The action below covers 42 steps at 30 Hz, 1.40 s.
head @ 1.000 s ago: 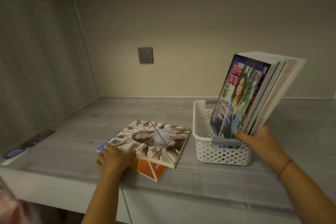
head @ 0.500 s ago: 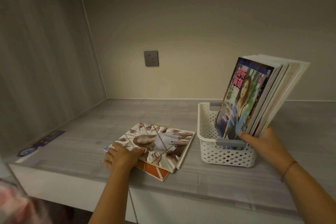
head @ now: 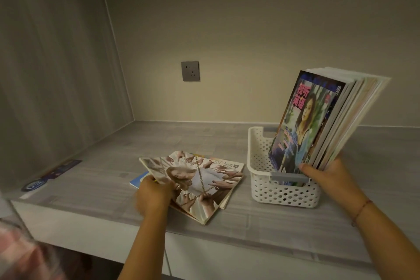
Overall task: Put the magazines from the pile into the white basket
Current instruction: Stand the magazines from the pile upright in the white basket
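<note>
My left hand (head: 154, 193) is closed on the near-left corner of the top magazine of the pile, a thick glossy issue whose cover shows a pale figure ringed by reaching hands (head: 200, 179); the thumb lies on the cover, the fingers curl beneath, and that corner is tipped up off the pile, the far-right corner still resting low. Under it I can see the rest of the pile: a white-edged magazine with printed text at its right margin (head: 229, 166) and a blue cover corner (head: 139, 180) showing at the left, all on the grey wood-grain shelf (head: 159, 141). The white perforated plastic basket (head: 281, 195) stands just to the right of the pile, apart from it, its long axis running away from me. My right hand (head: 325, 175) clasps the lower near edge of the upright magazines already in the basket (head: 322, 118), tilting them rightward, which leaves an open slot on the basket's left side. That slot, I judge, is what the next move turns on: the lifted magazine lies flat with its long axis roughly crosswise to the basket, so it must travel right and be stood on edge. My left hand is nearer to it.
</note>
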{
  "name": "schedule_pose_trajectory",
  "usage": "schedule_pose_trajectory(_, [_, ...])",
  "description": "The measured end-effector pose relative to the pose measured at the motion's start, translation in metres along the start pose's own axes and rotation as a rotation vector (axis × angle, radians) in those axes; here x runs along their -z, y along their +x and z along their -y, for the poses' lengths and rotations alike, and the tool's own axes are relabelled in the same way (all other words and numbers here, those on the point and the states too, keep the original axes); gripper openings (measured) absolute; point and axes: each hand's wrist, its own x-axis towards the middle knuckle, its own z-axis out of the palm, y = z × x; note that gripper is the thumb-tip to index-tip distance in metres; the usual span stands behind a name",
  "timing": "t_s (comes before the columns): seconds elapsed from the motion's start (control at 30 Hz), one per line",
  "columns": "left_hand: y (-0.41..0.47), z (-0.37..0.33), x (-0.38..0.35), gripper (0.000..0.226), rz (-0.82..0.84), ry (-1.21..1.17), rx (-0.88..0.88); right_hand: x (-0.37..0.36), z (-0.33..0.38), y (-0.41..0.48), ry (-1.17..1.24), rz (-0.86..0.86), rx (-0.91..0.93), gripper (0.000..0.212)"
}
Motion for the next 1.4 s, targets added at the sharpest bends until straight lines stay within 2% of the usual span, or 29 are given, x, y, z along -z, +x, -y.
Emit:
schedule_pose_trajectory(0.07, [-0.005, -0.006, 0.004, 0.019, 0.182, -0.207, -0.027, 0.001, -0.002, 0.001, -0.003, -0.004, -0.005, 0.051])
schedule_pose_trajectory(0.2, [-0.017, -0.031, 0.020, 0.010, 0.564, -0.636, 0.031, 0.001, -0.005, 0.003, 0.000, 0.011, -0.001, 0.052])
schedule_pose_trajectory(0.3, [-0.024, -0.051, 0.027, 0.013, 0.609, -0.718, -0.080, 0.002, -0.007, 0.004, 0.000, 0.009, 0.000, 0.061])
schedule_pose_trajectory(0.43, [-0.046, -0.099, 0.033, 0.016, 0.515, -0.752, -0.338, 0.000, -0.006, 0.003, 0.017, 0.018, 0.001, 0.056])
schedule_pose_trajectory(0.53, [-0.070, -0.142, 0.032, 0.019, 0.392, -0.752, -0.587, -0.001, -0.004, 0.002, 0.037, 0.018, 0.008, 0.053])
schedule_pose_trajectory(0.63, [-0.096, -0.178, 0.018, 0.015, 0.309, -0.689, -0.737, -0.001, -0.003, 0.001, 0.056, 0.019, 0.003, 0.048])
schedule_pose_trajectory(0.77, [-0.125, -0.192, -0.029, 0.020, 0.328, -0.448, -0.791, 0.000, 0.000, 0.001, 0.074, 0.014, 0.018, 0.047])
schedule_pose_trajectory(0.9, [-0.149, -0.163, -0.078, 0.025, 0.358, -0.208, -0.831, 0.001, -0.003, 0.001, 0.083, 0.021, 0.042, 0.051])
schedule_pose_trajectory(1.0, [-0.161, -0.152, -0.091, 0.032, 0.538, -0.160, -0.882, 0.003, -0.004, 0.001, 0.100, 0.051, 0.071, 0.068])
schedule_pose_trajectory(1.13, [-0.155, -0.158, -0.090, 0.047, 0.861, -0.160, -0.813, 0.005, -0.002, 0.001, 0.126, 0.071, 0.097, 0.084])
schedule_pose_trajectory(1.23, [-0.148, -0.159, -0.089, 0.049, 0.944, -0.121, -0.754, 0.004, -0.005, 0.002, 0.136, 0.056, 0.089, 0.083])
schedule_pose_trajectory(1.3, [-0.147, -0.159, -0.090, 0.048, 0.955, -0.153, -0.725, 0.003, -0.007, 0.003, 0.130, 0.047, 0.088, 0.075])
schedule_pose_trajectory(1.4, [-0.147, -0.157, -0.089, 0.052, 0.969, -0.137, -0.704, 0.003, -0.009, 0.004, 0.128, 0.041, 0.084, 0.075])
